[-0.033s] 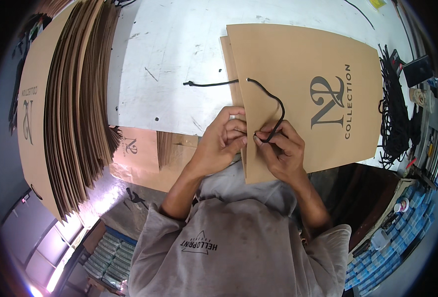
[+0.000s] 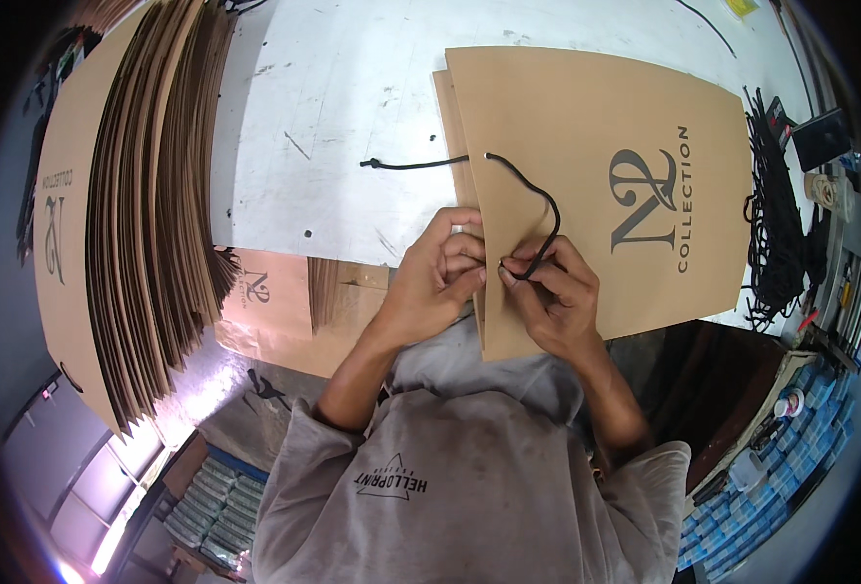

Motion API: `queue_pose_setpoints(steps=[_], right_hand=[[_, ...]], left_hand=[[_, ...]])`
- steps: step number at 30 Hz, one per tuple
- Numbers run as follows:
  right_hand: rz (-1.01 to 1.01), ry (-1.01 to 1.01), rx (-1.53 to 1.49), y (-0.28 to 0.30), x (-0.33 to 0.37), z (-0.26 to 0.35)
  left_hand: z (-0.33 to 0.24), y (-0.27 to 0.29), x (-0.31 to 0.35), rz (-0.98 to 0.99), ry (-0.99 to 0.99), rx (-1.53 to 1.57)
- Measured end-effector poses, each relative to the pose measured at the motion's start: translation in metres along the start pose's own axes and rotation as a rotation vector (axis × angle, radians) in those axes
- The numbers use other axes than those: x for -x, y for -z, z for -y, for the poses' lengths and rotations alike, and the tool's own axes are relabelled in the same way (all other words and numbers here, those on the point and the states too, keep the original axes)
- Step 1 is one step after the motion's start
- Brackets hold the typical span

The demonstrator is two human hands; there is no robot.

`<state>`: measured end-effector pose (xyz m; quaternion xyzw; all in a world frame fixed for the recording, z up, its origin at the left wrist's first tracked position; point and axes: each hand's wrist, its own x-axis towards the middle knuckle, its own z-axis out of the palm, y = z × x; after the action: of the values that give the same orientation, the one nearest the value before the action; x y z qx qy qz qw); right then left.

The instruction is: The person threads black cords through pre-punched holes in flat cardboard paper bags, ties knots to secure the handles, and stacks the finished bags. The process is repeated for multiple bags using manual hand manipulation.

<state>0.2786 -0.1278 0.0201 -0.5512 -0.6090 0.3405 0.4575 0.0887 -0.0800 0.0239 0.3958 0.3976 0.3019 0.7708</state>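
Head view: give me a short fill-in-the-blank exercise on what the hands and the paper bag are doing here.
1. Both hands pinch a ____ cord at the near edge of the brown paper bag.
2. The left hand and right hand meet over the bag's ____ edge.
3. The bag lies flat on a ____ table.
4. A stack of flat bags stands on the person's ____.

Missing words: black; near; white; left

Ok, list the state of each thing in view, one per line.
Brown paper bag: folded flat on the white table, near edge held by both hands.
Black cord: threaded through the bag, looped, knotted end lying on the table.
Left hand: gripping the bag's edge.
Right hand: fingers pinching the cord.
Stack of flat bags: leaning, fanned.
Bundle of black cords: loose, heaped.
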Motion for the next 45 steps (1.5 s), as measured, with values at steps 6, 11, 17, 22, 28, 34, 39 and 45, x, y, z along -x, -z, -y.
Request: queue_pose_setpoints(steps=[6,11,17,22,28,34,39,45], right_hand=[[-0.107,-0.164,-0.056,-0.008,0.003,0.011],[0.004,-0.102,-0.15,-0.004,-0.001,0.012],[0.131,0.167,-0.144,0.0,0.013,0.034],[-0.07,-0.032,-0.198,-0.014,-0.009,0.034],[-0.001,-0.225,0.081,-0.021,-0.021,0.017],[0.259,-0.325,-0.117,-0.002,-0.028,0.021],[0.183,-0.473,-0.392,0.005,-0.025,0.005],[0.155,-0.545,-0.59,0.006,-0.026,0.007]], left_hand=[[-0.003,-0.002,0.017,-0.198,-0.13,-0.303],[-0.018,0.006,0.026,0.042,-0.183,-0.153],[-0.013,0.0,-0.002,0.045,0.187,-0.053],[0.01,-0.004,0.004,-0.05,-0.011,0.043],[0.004,-0.002,0.008,-0.314,-0.354,-0.6],[0.015,0.005,-0.003,-0.246,-0.511,-0.463],[0.006,-0.003,-0.005,-0.203,-0.521,-0.569],[0.016,-0.012,-0.008,-0.304,-0.523,-0.498]])
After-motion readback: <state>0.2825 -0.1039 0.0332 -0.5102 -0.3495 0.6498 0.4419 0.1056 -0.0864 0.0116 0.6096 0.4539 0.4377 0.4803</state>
